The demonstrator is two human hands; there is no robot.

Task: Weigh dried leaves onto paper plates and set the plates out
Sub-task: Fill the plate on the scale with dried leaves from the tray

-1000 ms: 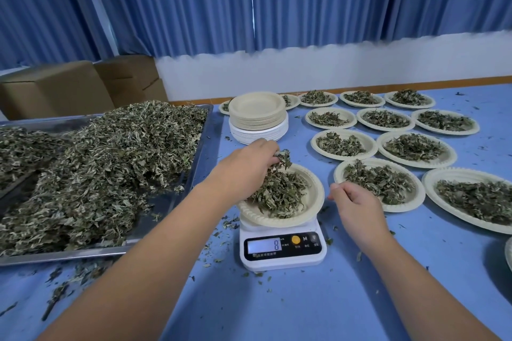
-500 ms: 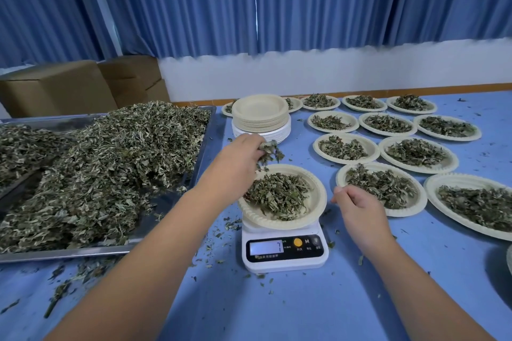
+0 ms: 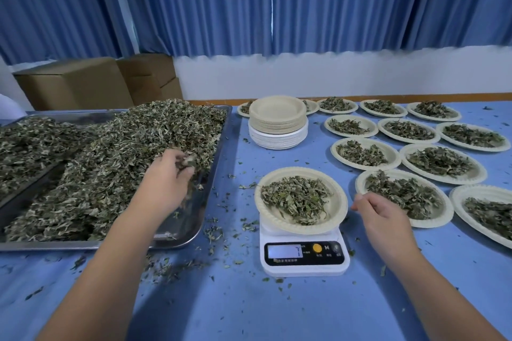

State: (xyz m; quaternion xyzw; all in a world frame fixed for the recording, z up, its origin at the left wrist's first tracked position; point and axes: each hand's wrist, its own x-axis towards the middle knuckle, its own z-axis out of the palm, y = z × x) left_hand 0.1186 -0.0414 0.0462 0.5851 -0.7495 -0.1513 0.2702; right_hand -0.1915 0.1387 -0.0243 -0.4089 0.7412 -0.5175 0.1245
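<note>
Over the right end of the metal tray [image 3: 216, 163], at the edge of the heaped dried leaves [image 3: 110, 163], the left hand [image 3: 169, 174] reached in palm down. Its fingers [image 3: 177, 156] were curled round a small tuft of those leaves, the tuft showing between fingertips and thumb, right against the slope of the heap. How much lay under the palm could not be seen.

Beside the tray, nearer the middle of the blue bench [image 3: 249, 313], a white scale [image 3: 304, 257] carried a paper plate [image 3: 336, 202] with a loose portion [image 3: 296, 199] of leaves spread across it. The lit display showed one digit, too small to read surely.

The right hand [image 3: 379, 216] hung just beside that plate's right rim, apart from it, thumb tip pointing toward the rim. Its fingers were loosely curled and held nothing. It lay between the plate on the scale and the nearest of the filled plates [image 3: 446, 210], partly covering that plate's near left rim.

More filled plates stood in rows on the right half of the bench, back to its far edge. A stack of empty plates [image 3: 278, 119], tan ones on top of white ones, stood behind the scale, close to the tray's far right corner. Crumbs of leaf [image 3: 213, 232] were scattered on the bench around the tray and scale. Cardboard boxes [image 3: 74, 83] stood behind the tray, under blue curtains [image 3: 194, 3].
</note>
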